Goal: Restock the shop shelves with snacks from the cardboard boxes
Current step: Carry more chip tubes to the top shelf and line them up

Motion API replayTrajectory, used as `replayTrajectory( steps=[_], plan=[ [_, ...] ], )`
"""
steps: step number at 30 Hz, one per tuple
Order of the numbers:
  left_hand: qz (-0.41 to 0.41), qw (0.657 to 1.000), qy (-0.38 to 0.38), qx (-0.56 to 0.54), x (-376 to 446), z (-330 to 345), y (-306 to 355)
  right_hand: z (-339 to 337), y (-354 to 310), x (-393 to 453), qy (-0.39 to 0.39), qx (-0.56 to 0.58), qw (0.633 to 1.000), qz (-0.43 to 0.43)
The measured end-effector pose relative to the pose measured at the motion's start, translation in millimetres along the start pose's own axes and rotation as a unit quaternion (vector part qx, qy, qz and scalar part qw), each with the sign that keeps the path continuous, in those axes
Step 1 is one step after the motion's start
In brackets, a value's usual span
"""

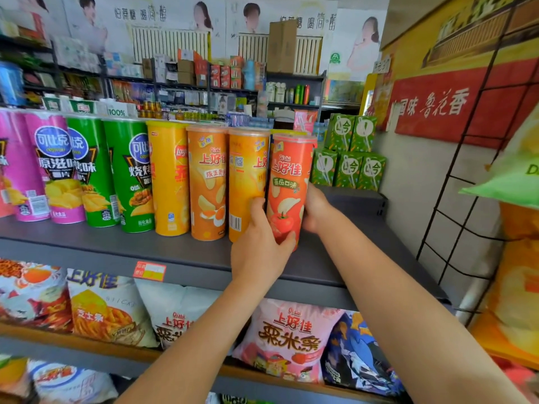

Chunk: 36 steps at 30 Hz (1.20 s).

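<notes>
A red tomato-flavour chip can (287,182) stands upright at the right end of a row of cans on the grey top shelf (116,243). My left hand (259,249) grips its lower front, thumb on the can's base and fingers between it and the orange can (246,176) beside it. My right hand (316,209) holds the red can's right side from behind. Further left in the row stand another orange can (207,182), a yellow can (169,176), green cans (128,173) and pink cans (55,170). No cardboard restocking box shows near my hands.
To the right of the red can the top shelf is bare up to stacked green drink cartons (348,153). Snack bags (288,336) fill the shelf below. A black wire rack (466,182) with hanging bags stands at the right. More shelving lines the back wall.
</notes>
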<state>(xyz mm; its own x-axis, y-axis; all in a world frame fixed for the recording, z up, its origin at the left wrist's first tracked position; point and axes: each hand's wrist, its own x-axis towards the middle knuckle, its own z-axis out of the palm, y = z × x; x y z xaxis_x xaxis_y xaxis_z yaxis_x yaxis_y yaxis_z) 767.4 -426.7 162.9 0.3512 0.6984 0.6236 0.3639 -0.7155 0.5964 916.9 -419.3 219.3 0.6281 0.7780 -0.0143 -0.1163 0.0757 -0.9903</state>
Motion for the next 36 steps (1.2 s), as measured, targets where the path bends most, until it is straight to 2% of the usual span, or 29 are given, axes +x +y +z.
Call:
replayTrajectory(
  steps=[9, 12, 14, 15, 17, 19, 22, 26, 29, 31, 33, 34, 36],
  plan=[
    [0.006, 0.999, 0.032, -0.007, -2.0, 1.5, -2.2, 18.4, 4.3, -28.9, 0.027, 0.077, 0.996, -0.018],
    [-0.006, 0.999, 0.028, -0.024, -1.9, 0.4, -3.6, 21.9, -0.2, -47.4, 0.085, 0.063, 0.990, -0.093],
    [0.005, 0.996, 0.033, -0.084, -8.4, -6.1, -5.7, 20.0, -3.5, -76.3, 0.158, 0.053, 0.970, -0.176],
    [0.021, 0.991, 0.049, -0.125, -15.1, -12.5, -10.1, 19.9, -3.1, -96.8, 0.167, 0.055, 0.958, -0.227],
    [0.054, 0.980, 0.091, -0.168, -35.7, -30.7, -28.4, 19.9, 10.6, -136.8, 0.098, 0.045, 0.940, -0.322],
    [0.045, 0.981, 0.108, -0.155, -60.2, -49.4, -57.5, 30.6, 34.5, -161.9, -0.025, 0.022, 0.936, -0.350],
    [-0.065, 0.987, 0.087, -0.116, -95.4, -75.1, -122.8, 63.7, 88.6, -170.9, -0.157, -0.020, 0.943, -0.293],
    [-0.197, 0.980, 0.000, -0.019, -136.7, -119.0, -216.8, 132.2, 167.7, -168.6, -0.251, -0.114, 0.947, -0.163],
    [-0.301, 0.941, -0.144, 0.052, -167.4, -155.0, -292.2, 193.2, 227.6, -162.4, -0.317, -0.230, 0.916, -0.091],
    [-0.358, 0.889, -0.274, 0.084, -187.8, -183.6, -333.8, 237.6, 271.3, -156.9, -0.363, -0.299, 0.882, -0.029],
    [-0.400, 0.844, -0.351, 0.061, -209.9, -216.6, -377.2, 289.9, 315.6, -154.7, -0.411, -0.353, 0.840, 0.016],
    [-0.421, 0.836, -0.351, 0.030, -222.3, -233.2, -402.1, 318.5, 337.6, -155.5, -0.434, -0.375, 0.818, 0.033],
    [-0.501, 0.825, -0.263, -0.007, -252.4, -264.3, -463.2, 379.5, 384.3, -157.1, -0.458, -0.397, 0.793, 0.065]
  ],
)
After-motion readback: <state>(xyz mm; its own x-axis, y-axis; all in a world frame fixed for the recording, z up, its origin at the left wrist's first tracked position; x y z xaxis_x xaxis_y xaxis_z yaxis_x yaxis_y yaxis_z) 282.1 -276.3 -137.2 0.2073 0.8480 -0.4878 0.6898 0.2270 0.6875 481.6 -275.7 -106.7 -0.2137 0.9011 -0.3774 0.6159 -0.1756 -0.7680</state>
